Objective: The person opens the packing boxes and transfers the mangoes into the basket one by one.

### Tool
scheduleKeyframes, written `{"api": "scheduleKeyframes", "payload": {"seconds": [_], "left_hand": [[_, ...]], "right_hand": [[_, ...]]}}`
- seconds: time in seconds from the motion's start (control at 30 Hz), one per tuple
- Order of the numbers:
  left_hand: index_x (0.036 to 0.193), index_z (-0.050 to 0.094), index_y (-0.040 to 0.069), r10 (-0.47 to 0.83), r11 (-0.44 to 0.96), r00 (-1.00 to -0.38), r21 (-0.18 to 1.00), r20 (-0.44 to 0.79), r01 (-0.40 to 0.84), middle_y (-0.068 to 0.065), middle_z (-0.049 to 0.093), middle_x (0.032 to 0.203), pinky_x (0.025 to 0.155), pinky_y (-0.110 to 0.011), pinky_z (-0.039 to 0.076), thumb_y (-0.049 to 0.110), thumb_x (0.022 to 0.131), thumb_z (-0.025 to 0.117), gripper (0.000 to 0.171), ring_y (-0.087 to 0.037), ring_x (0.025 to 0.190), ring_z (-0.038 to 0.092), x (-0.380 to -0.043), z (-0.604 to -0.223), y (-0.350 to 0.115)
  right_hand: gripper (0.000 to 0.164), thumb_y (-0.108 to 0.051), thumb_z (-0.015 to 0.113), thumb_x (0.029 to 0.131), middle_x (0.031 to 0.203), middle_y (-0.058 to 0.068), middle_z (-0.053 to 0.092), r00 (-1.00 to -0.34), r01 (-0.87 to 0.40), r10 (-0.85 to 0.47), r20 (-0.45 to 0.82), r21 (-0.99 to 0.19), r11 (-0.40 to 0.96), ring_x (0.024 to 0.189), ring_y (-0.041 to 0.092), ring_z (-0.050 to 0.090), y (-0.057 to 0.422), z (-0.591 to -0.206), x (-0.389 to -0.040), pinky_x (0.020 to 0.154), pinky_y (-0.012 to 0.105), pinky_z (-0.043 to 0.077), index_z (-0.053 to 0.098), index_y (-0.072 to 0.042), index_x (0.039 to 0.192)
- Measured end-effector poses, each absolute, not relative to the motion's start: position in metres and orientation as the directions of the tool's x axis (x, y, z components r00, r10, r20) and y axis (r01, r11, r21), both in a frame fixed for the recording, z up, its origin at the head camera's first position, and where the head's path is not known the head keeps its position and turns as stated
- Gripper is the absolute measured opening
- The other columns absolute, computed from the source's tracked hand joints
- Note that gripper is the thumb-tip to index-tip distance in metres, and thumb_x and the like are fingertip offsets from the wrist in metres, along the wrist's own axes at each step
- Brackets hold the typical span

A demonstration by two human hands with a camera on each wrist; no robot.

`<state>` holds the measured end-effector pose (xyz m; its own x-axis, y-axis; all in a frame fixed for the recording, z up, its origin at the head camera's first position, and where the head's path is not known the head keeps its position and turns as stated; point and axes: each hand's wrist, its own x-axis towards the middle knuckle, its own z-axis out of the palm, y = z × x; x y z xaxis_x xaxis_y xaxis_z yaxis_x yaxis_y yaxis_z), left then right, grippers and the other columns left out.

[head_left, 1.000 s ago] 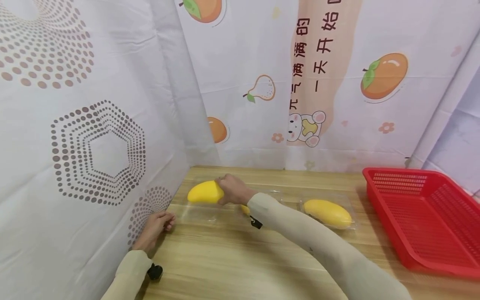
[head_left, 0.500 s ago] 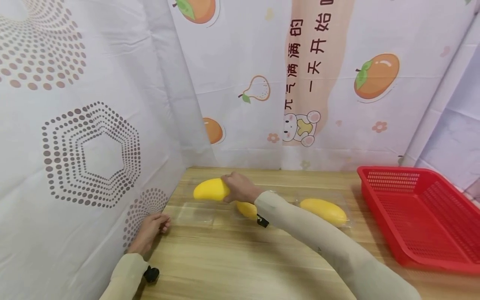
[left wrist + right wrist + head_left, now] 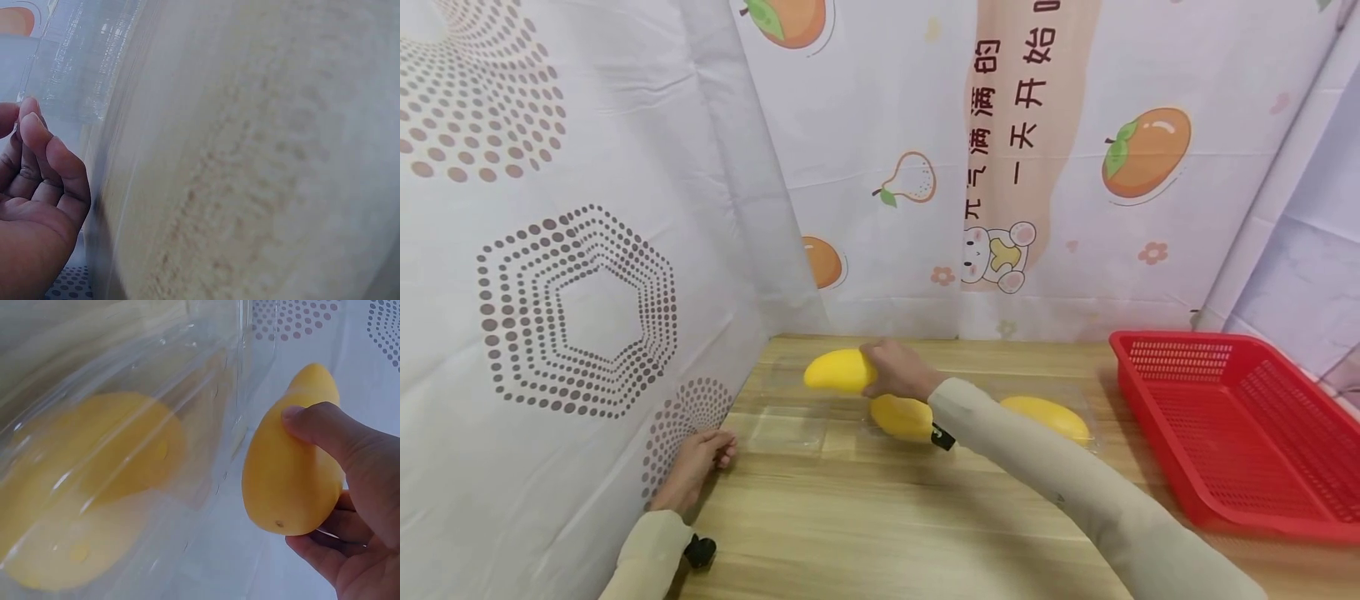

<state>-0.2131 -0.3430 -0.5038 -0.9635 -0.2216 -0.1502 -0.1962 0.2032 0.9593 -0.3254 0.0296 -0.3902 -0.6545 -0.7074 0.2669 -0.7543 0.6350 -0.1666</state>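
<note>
My right hand [image 3: 897, 369] grips a yellow mango [image 3: 838, 369] by one end, raised over the back left of the wooden table. In the right wrist view the thumb presses the side of the mango [image 3: 281, 475] and the fingers curl beneath it. Below that hand, a second mango [image 3: 898, 418] lies in a clear plastic box [image 3: 200, 444]. A third mango [image 3: 1047, 418], also in clear plastic, sits farther right, partly covered by the sleeve. My left hand [image 3: 702, 457] rests at the table's left edge, fingers loosely curled and holding nothing.
A clear plastic container [image 3: 786, 427] lies on the table [image 3: 850, 517] between the left hand and the middle mango. At the right stands a red plastic basket [image 3: 1277, 417]. Printed white curtains [image 3: 865, 108] border the table at the left and back.
My right hand has carried the mango to the right and slightly up, away from the left container, uncovering more of the middle mango. The left hand stays in place; the view has shifted slightly.
</note>
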Motion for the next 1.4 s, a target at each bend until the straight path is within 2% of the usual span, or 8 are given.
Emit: {"api": "scheduleKeyframes", "payload": {"seconds": [0.23, 0.6, 0.8, 1.03, 1.4], "left_hand": [[0.119, 0.060, -0.014, -0.222, 0.185, -0.964, 0.964, -0.148, -0.191, -0.007, 0.064, 0.091, 0.066, -0.027, 0.051, 0.011, 0.108, 0.050, 0.029, -0.012, 0.072, 0.056, -0.214, -0.504, -0.346], [0.115, 0.061, -0.014, -0.243, 0.173, -0.957, 0.964, -0.156, -0.201, -0.007, 0.065, 0.090, 0.065, -0.027, 0.051, 0.011, 0.107, 0.052, 0.028, -0.012, 0.071, 0.056, -0.214, -0.502, -0.343], [0.112, 0.060, -0.014, -0.233, 0.162, -0.960, 0.967, -0.156, -0.196, -0.007, 0.064, 0.088, 0.064, -0.027, 0.050, 0.011, 0.107, 0.051, 0.028, -0.012, 0.070, 0.055, -0.213, -0.503, -0.343], [0.113, 0.060, -0.012, -0.243, 0.162, -0.957, 0.967, -0.156, -0.198, -0.006, 0.063, 0.090, 0.064, -0.027, 0.050, 0.013, 0.108, 0.050, 0.027, -0.012, 0.070, 0.053, -0.213, -0.503, -0.344], [0.113, 0.059, -0.012, -0.252, 0.163, -0.952, 0.962, -0.175, -0.220, -0.004, 0.063, 0.087, 0.064, -0.027, 0.050, 0.014, 0.108, 0.051, 0.028, -0.011, 0.070, 0.054, -0.210, -0.501, -0.344]], "right_hand": [[0.046, -0.026, 0.094, 0.075, 0.087, 0.000, 0.064, -0.681, -0.733, -0.688, 0.252, -0.236, 0.639, 0.077, 0.016, 0.056, 0.047, -0.388, -0.326, 0.071, 0.031, 0.051, 0.066, -0.005, 0.106], [0.046, -0.024, 0.094, 0.074, 0.085, 0.000, 0.063, -0.711, -0.703, -0.651, 0.267, -0.281, 0.653, 0.076, 0.016, 0.056, 0.075, -0.391, -0.327, 0.070, 0.030, 0.052, 0.066, -0.004, 0.104], [0.050, -0.023, 0.094, 0.075, 0.089, 0.002, 0.066, -0.726, -0.687, -0.631, 0.272, -0.306, 0.659, 0.078, 0.017, 0.058, 0.088, -0.385, -0.327, 0.074, 0.032, 0.053, 0.068, -0.002, 0.113], [0.053, -0.023, 0.094, 0.074, 0.091, 0.004, 0.068, -0.717, -0.696, -0.623, 0.311, -0.279, 0.662, 0.079, 0.019, 0.059, 0.109, -0.380, -0.328, 0.074, 0.035, 0.052, 0.068, 0.001, 0.113], [0.060, -0.026, 0.094, 0.073, 0.097, 0.009, 0.071, -0.746, -0.661, -0.568, 0.347, -0.284, 0.695, 0.084, 0.025, 0.061, 0.146, -0.379, -0.330, 0.077, 0.043, 0.052, 0.067, 0.003, 0.119]]}}
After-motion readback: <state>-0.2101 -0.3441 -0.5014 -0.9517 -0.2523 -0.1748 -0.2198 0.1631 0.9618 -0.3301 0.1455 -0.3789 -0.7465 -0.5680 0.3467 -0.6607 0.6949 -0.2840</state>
